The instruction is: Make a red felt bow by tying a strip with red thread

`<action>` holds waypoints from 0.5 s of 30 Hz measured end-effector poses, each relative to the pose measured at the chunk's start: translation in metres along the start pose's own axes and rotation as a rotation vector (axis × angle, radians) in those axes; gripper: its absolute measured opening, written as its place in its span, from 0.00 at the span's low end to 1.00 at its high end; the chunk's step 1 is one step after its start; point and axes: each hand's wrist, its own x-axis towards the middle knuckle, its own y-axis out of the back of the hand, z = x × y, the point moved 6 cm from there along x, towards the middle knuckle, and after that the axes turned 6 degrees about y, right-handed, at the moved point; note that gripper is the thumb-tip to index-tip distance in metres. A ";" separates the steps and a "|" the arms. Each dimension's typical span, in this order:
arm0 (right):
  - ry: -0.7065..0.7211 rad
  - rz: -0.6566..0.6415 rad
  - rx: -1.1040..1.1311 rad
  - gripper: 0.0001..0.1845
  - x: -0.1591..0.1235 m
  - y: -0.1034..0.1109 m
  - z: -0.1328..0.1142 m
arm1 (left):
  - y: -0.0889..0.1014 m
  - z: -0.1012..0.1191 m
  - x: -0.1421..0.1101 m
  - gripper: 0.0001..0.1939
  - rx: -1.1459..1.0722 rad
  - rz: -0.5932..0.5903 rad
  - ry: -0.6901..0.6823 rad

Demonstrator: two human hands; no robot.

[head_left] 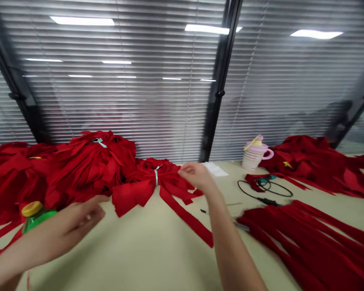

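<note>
A bundle of red fabric strips (142,196) lies on the table, tied round its middle with a pale blue ribbon (156,176). One long strip trails from it toward the front right. My right hand (197,176) is at the bundle's right side, its fingers loosely bent and nothing seen between them; whether the fingertips touch the fabric is unclear. To the left of the bundle, my left hand (81,218) hovers above the table, forefinger stretched out and the other fingers loosely curled, holding nothing.
Larger red fabric heaps (94,169) fill the back left. A green bottle with yellow cap (33,214) stands behind my left forearm. On the right are a pink-lidded cup (252,155), a black cable (268,198), red strips (315,242) and another red pile (309,161). Window blinds rise behind.
</note>
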 end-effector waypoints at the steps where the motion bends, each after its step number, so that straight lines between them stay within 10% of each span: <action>1: 0.002 -0.069 -0.048 0.11 0.008 -0.021 0.000 | -0.014 0.011 0.013 0.18 0.056 -0.075 -0.001; 7: -0.016 -0.272 -0.293 0.14 0.031 -0.104 0.013 | -0.091 0.059 0.104 0.13 0.184 -0.308 -0.019; 15: -0.012 -0.307 -0.432 0.14 0.034 -0.125 0.023 | -0.134 0.011 0.165 0.15 0.216 -0.224 0.122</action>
